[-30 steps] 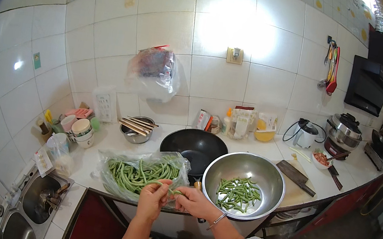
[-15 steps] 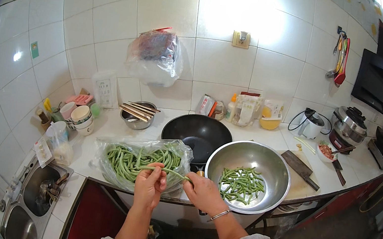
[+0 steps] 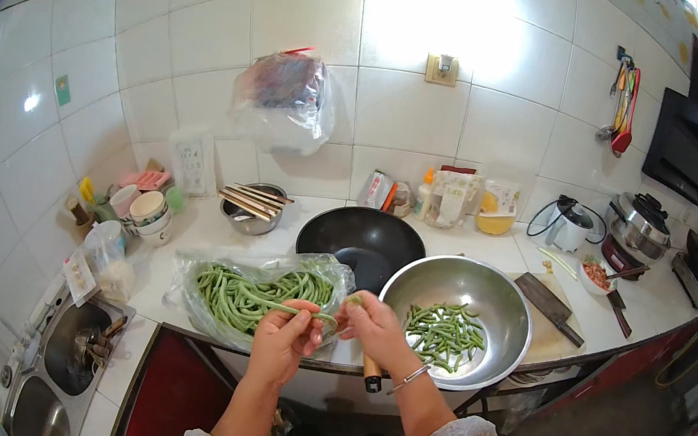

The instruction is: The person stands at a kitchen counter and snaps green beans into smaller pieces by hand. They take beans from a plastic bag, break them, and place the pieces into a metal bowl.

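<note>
Fingertips of both hands pinch one long green bean (image 3: pixel 298 309) at lower centre of the frame: left hand (image 3: pixel 282 340) curled shut round its middle, right hand (image 3: pixel 375 332) nipping the right-hand tip between thumb and forefinger (fingers closed, nothing else held). The bean hangs just over the counter edge (image 3: pixel 167 328), between the clear plastic bag of whole beans (image 3: pixel 250 294) to the left and the steel bowl (image 3: pixel 500 301) holding the broken bean pieces (image 3: pixel 443 332) to the right. Black wok (image 3: pixel 361 236) sits just behind both, its handle poking out under the right wrist. Further out: small pot with chopsticks (image 3: pixel 253 203) upper left, cleaver (image 3: pixel 548 306) on the board at right, sink (image 3: pixel 70 338) lower left. Risk, as I read it: a snapped piece could miss the bowl and drop off the counter edge, since the hands work right over that lip; the slack bag could also slide or spill beans if tugged.
</note>
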A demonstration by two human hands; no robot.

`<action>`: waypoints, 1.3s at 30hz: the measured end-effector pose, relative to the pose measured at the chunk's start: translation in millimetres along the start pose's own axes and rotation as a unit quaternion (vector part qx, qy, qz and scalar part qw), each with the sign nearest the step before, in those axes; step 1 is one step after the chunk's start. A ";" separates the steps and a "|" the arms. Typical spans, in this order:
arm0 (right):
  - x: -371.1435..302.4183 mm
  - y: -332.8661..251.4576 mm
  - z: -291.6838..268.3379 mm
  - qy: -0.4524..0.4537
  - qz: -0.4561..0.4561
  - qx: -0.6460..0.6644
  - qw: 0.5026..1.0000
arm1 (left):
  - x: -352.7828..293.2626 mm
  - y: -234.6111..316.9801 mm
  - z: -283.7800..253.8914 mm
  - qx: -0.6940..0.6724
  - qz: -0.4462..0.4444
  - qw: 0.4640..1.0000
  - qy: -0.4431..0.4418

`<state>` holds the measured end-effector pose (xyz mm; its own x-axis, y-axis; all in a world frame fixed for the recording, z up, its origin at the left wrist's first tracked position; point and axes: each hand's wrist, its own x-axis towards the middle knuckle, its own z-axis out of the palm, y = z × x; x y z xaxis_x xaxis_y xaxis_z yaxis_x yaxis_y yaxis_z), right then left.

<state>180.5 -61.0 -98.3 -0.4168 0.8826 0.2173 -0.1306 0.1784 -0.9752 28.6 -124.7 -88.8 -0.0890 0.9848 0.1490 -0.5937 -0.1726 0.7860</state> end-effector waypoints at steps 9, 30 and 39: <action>-8.8 0.3 3.8 -0.112 0.114 0.170 0.972 | -2.2 -3.7 -15.6 -0.001 -0.020 0.999 -0.028; -13.0 -3.5 5.7 -0.077 -0.087 -0.330 0.937 | -0.6 13.9 -26.5 0.059 0.070 0.994 0.055; 3.4 14.2 -2.7 0.135 -0.071 -0.500 0.852 | -11.4 -0.3 -14.0 0.130 0.182 0.975 0.004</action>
<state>179.7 -54.4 -111.6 -0.2207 0.8651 0.4505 0.7266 0.4540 -0.5157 18.6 -135.6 -99.1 -0.2638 0.8569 0.4429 -0.2982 -0.5091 0.8074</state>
